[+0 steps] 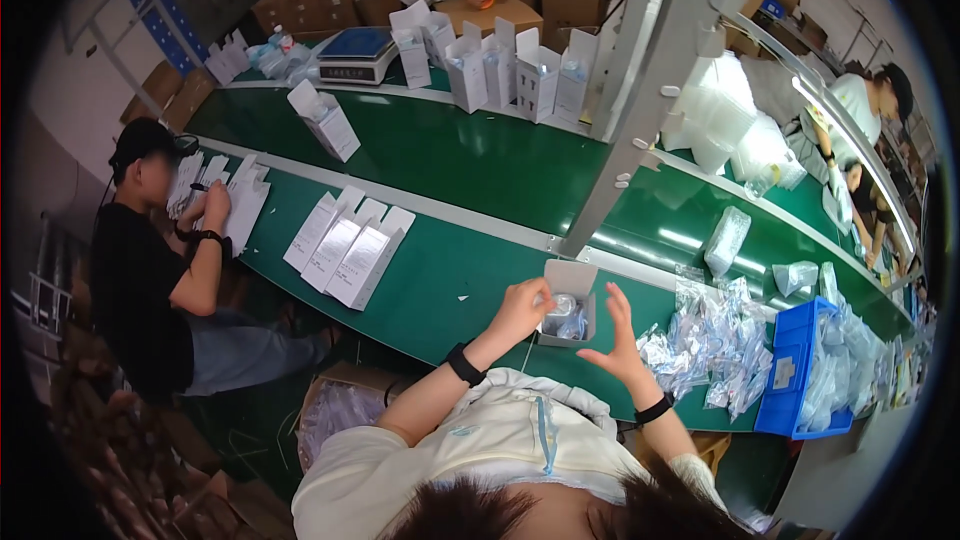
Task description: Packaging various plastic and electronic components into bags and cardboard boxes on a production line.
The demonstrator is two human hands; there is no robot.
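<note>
An open white carton (569, 275) stands in front of me on the green bench, its lid flap up at the back. Inside lies a clear-wrapped item (571, 324) with bluish plastic; its kind is hard to make out. My left hand (522, 308) is at the carton's left edge, fingers curled together on its rim or side flap. To the right of the carton my right hand (618, 344) is open, thumb and fingers spread, holding nothing. A pile of small clear plastic packets (712, 340) lies right of that hand.
A blue bin (787, 372) with clear bags stands far right. Several closed white cartons (345, 250) lie to the left, near a seated person (150, 270) handling flat cartons. Across the conveyor belt (430, 145) are open cartons and a scale (356, 55). A metal post (640, 110) rises ahead.
</note>
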